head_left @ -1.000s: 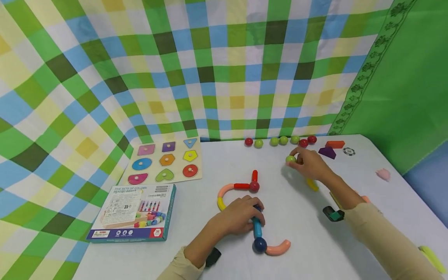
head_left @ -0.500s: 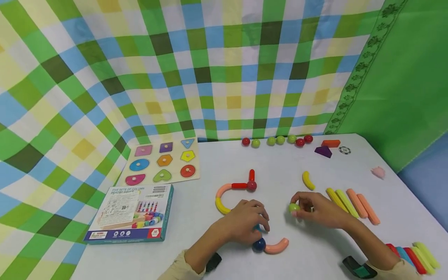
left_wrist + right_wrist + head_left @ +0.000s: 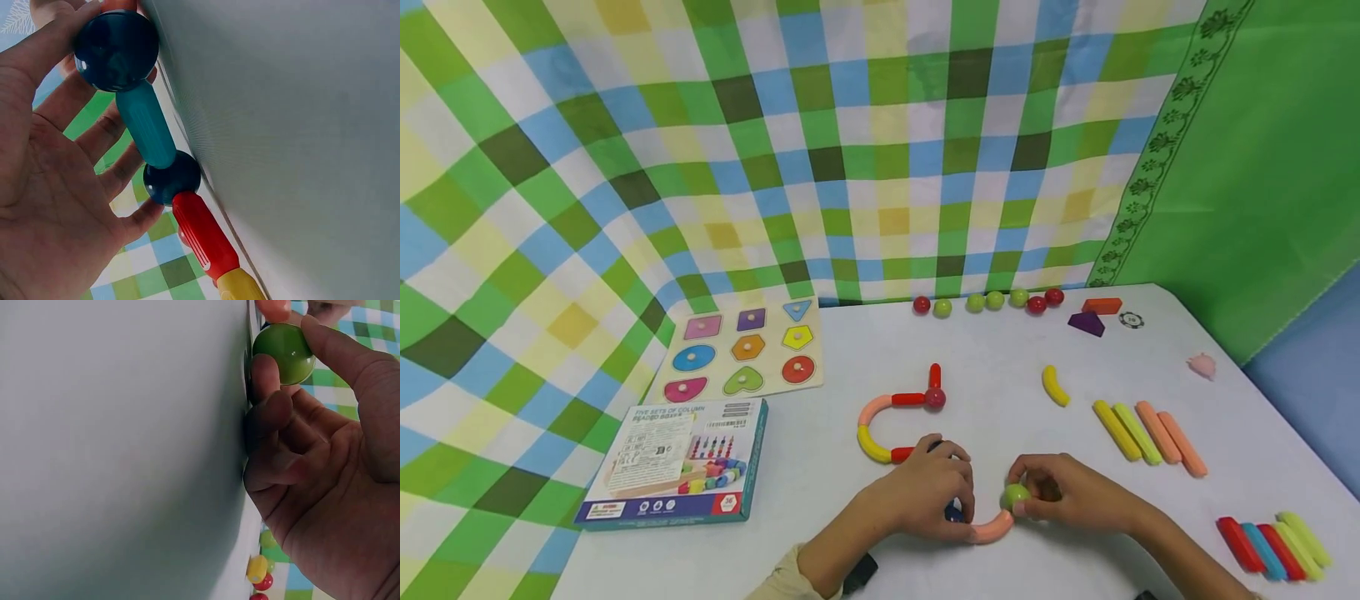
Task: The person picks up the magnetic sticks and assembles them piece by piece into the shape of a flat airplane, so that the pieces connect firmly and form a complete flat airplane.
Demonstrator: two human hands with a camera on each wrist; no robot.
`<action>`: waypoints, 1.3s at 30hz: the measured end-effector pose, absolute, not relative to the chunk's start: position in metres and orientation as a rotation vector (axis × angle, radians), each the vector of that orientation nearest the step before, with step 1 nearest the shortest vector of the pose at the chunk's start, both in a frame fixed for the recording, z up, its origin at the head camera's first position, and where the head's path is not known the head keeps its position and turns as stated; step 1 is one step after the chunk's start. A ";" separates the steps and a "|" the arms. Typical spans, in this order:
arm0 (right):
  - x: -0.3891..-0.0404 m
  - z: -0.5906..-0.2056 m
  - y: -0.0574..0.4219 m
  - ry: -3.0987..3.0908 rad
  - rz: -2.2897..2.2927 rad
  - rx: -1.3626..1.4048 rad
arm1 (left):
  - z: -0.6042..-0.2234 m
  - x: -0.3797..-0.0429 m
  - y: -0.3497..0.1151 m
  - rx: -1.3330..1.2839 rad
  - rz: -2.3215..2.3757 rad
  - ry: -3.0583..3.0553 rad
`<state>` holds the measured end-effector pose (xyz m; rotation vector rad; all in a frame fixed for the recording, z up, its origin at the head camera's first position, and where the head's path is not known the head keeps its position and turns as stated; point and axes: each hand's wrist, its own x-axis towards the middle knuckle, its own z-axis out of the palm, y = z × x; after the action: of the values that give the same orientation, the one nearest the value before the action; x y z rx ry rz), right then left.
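Observation:
My left hand (image 3: pixel 925 492) curls over the near part of a chain of magnetic rods and balls, hiding some of it. In the left wrist view the thumb and fingers hold a dark blue ball (image 3: pixel 117 50). A light blue rod (image 3: pixel 147 125) links it to a second dark blue ball (image 3: pixel 172 178), then a red rod (image 3: pixel 205 234). On the ball's other side lies a curved pink rod (image 3: pixel 994 529). My right hand (image 3: pixel 1075 496) pinches a green ball (image 3: pixel 1017 497) between thumb and fingertips, right at that pink rod's free end.
Several red and green balls (image 3: pixel 974 302) line the back edge. Right of my hands lie a curved yellow rod (image 3: pixel 1055 386), straight rods (image 3: pixel 1159 432) and more rods (image 3: pixel 1273 546). A shape puzzle board (image 3: pixel 775 379) and a boxed toy (image 3: pixel 673 462) stand left.
My right hand has brought the green ball from near the back row toward me, down to the pink rod's end. My left hand has shifted slightly nearer along the chain.

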<state>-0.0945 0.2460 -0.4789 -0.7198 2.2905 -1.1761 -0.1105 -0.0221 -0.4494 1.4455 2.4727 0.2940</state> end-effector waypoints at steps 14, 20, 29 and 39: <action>-0.083 -0.477 0.236 2.292 -1.170 -0.685 | -0.451 -0.114 -0.027 1.481 0.372 2.469; -0.080 -0.476 0.234 2.269 -1.170 -0.675 | -0.450 -0.123 -0.036 1.305 0.345 2.675; -0.079 -0.475 0.227 2.243 -1.179 -0.712 | -0.448 -0.128 -0.043 1.054 0.266 2.785; -0.082 -0.476 0.220 2.273 -1.154 -0.700 | -0.448 -0.129 -0.043 1.090 0.305 2.774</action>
<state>-0.0815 0.2204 -0.4755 -0.6996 2.2733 -1.1544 -0.1289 -0.0430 -0.4479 1.0901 2.7744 0.3047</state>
